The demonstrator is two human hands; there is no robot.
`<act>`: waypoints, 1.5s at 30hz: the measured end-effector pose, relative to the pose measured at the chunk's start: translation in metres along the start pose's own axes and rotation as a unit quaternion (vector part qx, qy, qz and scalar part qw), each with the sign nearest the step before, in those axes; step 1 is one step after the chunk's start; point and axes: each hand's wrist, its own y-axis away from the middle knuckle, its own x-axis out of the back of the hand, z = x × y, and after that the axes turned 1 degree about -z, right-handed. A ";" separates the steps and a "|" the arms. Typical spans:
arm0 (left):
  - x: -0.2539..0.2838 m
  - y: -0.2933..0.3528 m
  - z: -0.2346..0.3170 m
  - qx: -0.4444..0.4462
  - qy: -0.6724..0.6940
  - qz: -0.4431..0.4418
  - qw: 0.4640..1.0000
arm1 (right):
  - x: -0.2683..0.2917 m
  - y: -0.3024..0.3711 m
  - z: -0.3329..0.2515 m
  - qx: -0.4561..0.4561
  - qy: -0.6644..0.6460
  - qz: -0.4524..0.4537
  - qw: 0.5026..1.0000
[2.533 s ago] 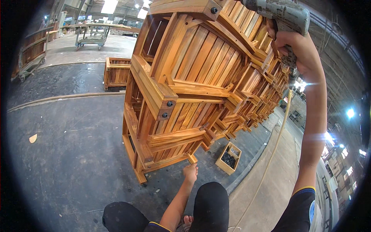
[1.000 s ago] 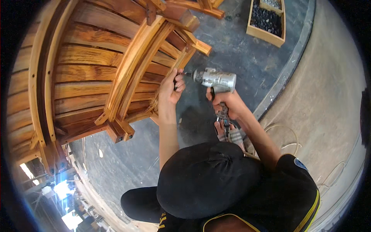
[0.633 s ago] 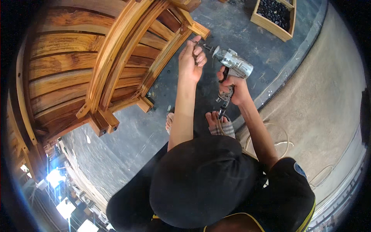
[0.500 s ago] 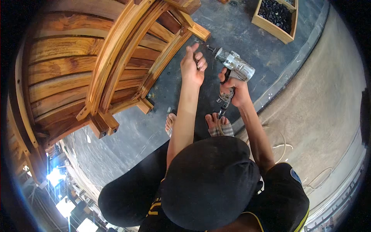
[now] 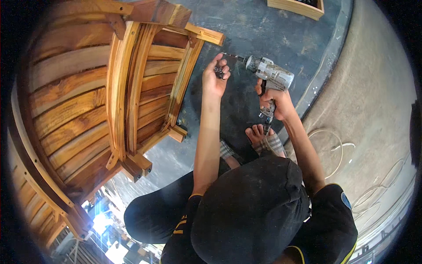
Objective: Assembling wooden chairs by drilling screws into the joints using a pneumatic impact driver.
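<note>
Gripping a grey drill [image 5: 270, 75] by its handle, the right hand [image 5: 276, 102] is aiming the bit leftward toward the left hand [image 5: 215, 79], which is curling its fingers around a few small dark screws [image 5: 218, 71]. Both hands are hovering over the grey floor [image 5: 263, 31], just right of the stacked wooden chairs [image 5: 118, 88]. A wooden tray [image 5: 295, 6] is sitting at the top edge, well apart.
</note>
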 end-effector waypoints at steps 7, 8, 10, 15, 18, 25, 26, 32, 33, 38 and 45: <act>-0.008 -0.005 0.002 0.024 -0.023 0.012 0.999 | 0.003 0.002 -0.001 0.015 0.003 0.010 1.000; -0.009 -0.006 0.002 0.015 -0.031 0.002 0.999 | 0.004 0.003 0.000 0.023 0.004 0.004 1.000; -0.011 -0.007 0.002 -0.003 -0.057 -0.006 0.998 | 0.004 0.005 0.000 0.031 0.005 -0.002 0.999; -0.014 -0.007 0.001 0.013 -0.119 -0.010 0.993 | 0.008 0.008 0.000 0.035 0.012 0.004 0.999; -0.019 -0.005 0.009 0.047 -0.066 -0.055 0.995 | 0.007 0.009 0.000 0.044 0.016 0.002 0.999; -0.039 -0.004 0.011 0.080 -0.060 -0.131 0.986 | 0.009 0.010 0.001 0.031 0.034 0.004 0.999; -0.042 -0.004 0.010 0.084 -0.070 -0.134 0.985 | 0.010 0.010 0.000 0.033 0.035 0.002 0.999; -0.041 -0.008 0.012 0.122 -0.038 -0.147 0.981 | 0.009 0.009 0.000 0.035 0.021 0.004 0.999; -0.040 -0.009 0.012 0.123 -0.039 -0.146 0.981 | 0.009 0.009 0.000 0.034 0.020 0.004 0.999; -0.040 -0.013 0.010 0.126 -0.140 -0.100 0.977 | 0.012 0.010 -0.004 0.021 0.049 0.019 0.998; -0.029 -0.024 0.006 0.181 -0.019 -0.129 0.975 | 0.014 0.003 -0.004 -0.006 0.050 0.043 0.998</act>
